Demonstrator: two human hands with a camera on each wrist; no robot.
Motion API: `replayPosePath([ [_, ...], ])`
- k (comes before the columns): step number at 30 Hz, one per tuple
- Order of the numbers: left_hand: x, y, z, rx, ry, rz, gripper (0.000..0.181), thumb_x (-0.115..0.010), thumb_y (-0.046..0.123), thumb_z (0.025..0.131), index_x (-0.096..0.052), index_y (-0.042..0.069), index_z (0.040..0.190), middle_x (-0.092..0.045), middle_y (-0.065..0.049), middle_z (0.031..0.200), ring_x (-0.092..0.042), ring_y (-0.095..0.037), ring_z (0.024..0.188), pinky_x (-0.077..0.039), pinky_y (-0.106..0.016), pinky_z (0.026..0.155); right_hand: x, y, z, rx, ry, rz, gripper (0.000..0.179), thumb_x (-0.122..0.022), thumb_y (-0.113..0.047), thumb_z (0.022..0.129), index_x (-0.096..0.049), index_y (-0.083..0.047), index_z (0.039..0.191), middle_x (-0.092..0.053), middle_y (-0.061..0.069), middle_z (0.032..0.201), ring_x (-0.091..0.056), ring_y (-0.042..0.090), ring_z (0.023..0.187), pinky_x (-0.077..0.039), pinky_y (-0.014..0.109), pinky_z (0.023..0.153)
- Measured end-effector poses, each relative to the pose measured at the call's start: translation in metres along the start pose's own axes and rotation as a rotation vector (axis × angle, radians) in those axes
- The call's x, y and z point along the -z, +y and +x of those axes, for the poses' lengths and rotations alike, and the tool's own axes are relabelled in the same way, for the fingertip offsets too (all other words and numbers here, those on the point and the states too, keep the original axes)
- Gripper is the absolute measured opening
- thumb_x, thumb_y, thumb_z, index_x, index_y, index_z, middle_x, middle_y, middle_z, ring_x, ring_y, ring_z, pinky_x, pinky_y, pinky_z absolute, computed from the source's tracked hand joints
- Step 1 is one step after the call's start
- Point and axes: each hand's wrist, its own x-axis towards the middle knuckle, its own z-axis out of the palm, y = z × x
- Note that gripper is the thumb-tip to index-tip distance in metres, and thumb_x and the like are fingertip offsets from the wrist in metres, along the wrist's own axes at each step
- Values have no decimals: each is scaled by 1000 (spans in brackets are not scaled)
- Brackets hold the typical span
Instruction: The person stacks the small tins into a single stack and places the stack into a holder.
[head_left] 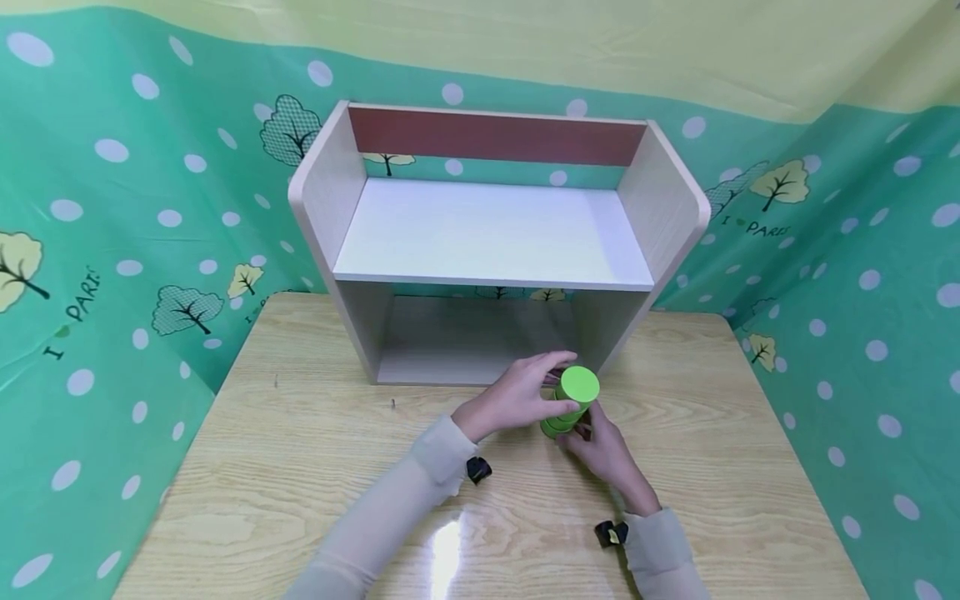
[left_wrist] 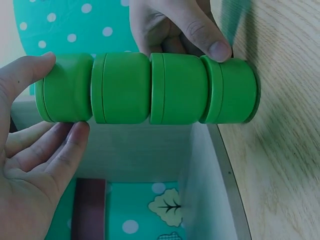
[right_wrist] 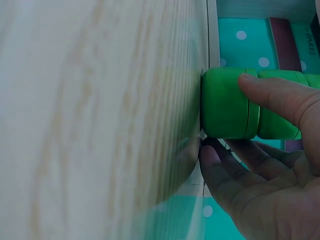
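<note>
Several small green lidded jars (head_left: pixel 580 384) stand one on top of another in a column on the table, right in front of the shelf unit's lower right corner. Around the top jar (left_wrist: pixel 67 90), my left hand (head_left: pixel 517 398) holds with its thumb on one side and fingers on the other. Low down, my right hand (head_left: pixel 606 450) grips the bottom jar (right_wrist: pixel 225 105), its thumb by the lid seam and its fingers on the opposite side. In the left wrist view the jars line up closely, the lowest slightly tilted against its neighbour.
A pale two-level shelf unit (head_left: pixel 491 233) with a brown back strip stands at the back of the wooden table (head_left: pixel 247 467). Polka-dot green cloth (head_left: pixel 105 208) hangs behind and at both sides. Small black pieces (head_left: pixel 478 469) sit by both wrists.
</note>
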Motion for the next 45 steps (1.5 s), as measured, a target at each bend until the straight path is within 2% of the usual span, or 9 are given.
replayPosePath([
  [13, -2, -2, 0, -9, -11, -10, 72, -77, 26, 91, -42, 1, 149, -52, -16, 143, -59, -13, 118, -48, -15, 96, 0, 1, 0, 8, 4, -11, 67, -77, -3, 87, -40, -8, 143, -59, 21, 127, -56, 37, 119, -49, 53, 101],
  [24, -1, -5, -5, 24, 3, 12, 75, -78, 34, 90, -42, 6, 149, -53, -10, 142, -57, -12, 119, -49, -21, 98, 0, 3, 0, 16, -1, -7, 69, -78, -4, 87, -39, -9, 144, -57, 22, 130, -56, 38, 120, -49, 53, 100],
  [37, -2, -22, -21, 110, 37, 2, 76, -79, 37, 88, -43, 10, 150, -53, -7, 142, -58, -17, 119, -50, -24, 98, 0, 3, 0, 17, 5, 10, 64, -78, 2, 84, -44, -8, 138, -57, 22, 130, -55, 40, 122, -48, 51, 103],
  [45, -8, -33, -30, 105, 59, -11, 75, -81, 32, 87, -45, 6, 147, -56, -10, 139, -59, -19, 118, -50, -29, 100, -1, 3, 0, 30, 10, 25, 62, -78, 5, 83, -45, -7, 135, -59, 21, 127, -57, 39, 120, -49, 50, 102],
])
